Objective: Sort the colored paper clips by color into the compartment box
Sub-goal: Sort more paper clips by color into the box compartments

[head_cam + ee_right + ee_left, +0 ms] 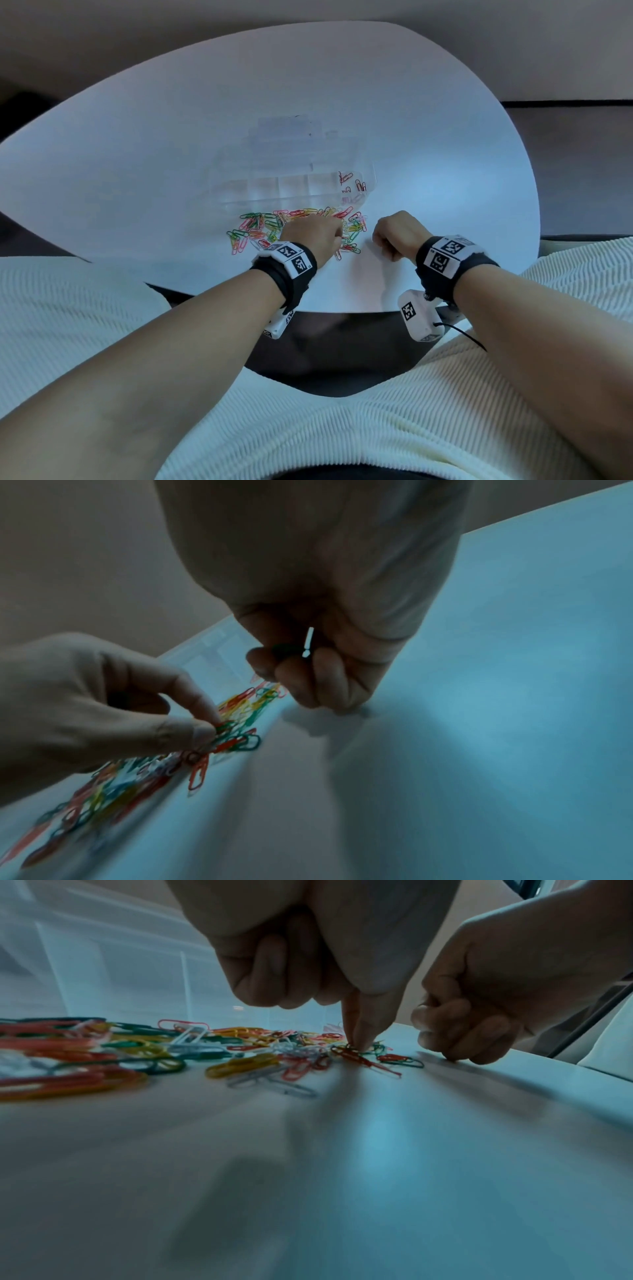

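A loose pile of coloured paper clips (270, 226) lies on the white table just in front of the clear compartment box (267, 186). A few red and pink clips (359, 186) sit in the box's rightmost compartment. My left hand (340, 233) is down on the right part of the pile, thumb and forefinger pinching a red clip (356, 1053). My right hand (383, 244) rests on the table just right of the pile as a curled fist. Inside that fist (301, 674) a small dark green bit (283, 650) shows, seemingly a green clip.
The white table (445, 154) is round-edged, with its near edge close to my wrists. Bare tabletop lies to the right of the right hand and behind the box. A ribbed white cloth (342, 428) covers my lap below the table.
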### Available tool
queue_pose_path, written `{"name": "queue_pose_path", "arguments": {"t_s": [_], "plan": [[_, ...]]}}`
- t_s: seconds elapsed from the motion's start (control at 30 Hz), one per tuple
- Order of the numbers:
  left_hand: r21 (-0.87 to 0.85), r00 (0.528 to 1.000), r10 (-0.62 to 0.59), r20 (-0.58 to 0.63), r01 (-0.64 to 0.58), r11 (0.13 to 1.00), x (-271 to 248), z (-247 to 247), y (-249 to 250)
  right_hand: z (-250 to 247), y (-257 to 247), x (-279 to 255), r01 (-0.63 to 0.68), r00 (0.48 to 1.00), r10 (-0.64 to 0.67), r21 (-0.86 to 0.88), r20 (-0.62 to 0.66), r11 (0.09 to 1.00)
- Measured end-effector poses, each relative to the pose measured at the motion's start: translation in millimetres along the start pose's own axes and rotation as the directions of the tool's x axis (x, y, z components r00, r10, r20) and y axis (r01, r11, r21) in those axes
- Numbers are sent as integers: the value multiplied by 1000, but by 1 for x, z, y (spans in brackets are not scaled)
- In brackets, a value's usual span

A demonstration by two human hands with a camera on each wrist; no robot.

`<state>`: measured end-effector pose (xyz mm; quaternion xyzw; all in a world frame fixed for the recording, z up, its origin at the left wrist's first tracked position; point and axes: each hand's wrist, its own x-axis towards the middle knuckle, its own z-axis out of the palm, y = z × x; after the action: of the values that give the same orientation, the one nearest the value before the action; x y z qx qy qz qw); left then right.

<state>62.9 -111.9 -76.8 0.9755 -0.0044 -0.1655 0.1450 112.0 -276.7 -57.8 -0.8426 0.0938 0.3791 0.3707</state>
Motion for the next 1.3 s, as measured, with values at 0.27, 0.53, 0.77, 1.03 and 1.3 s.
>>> {"name": "queue_pose_path", "arguments": {"t_s": [0.27, 0.53, 0.77, 1.03, 1.3], "plan": [[-62, 996, -87, -36, 85, 994, -6, -3, -12, 17, 1, 7, 298, 950, -306, -477, 64, 827], [22, 999, -44, 28, 43, 999, -4, 4, -12, 15, 2, 8, 303, 945, -316, -573, 81, 761], [16, 999, -48, 6, 48, 999, -7, 1, -15, 3, 4, 10, 273, 956, -292, -423, 20, 864], [-40, 997, -70, 11, 70, 997, -8, 6, -18, -3, 0, 11, 246, 966, -260, -343, 7, 906], [-100, 999, -26, -40, 22, 995, -10, 5, -13, -3, -6, 2, 168, 985, -150, -248, 91, 954]]}}
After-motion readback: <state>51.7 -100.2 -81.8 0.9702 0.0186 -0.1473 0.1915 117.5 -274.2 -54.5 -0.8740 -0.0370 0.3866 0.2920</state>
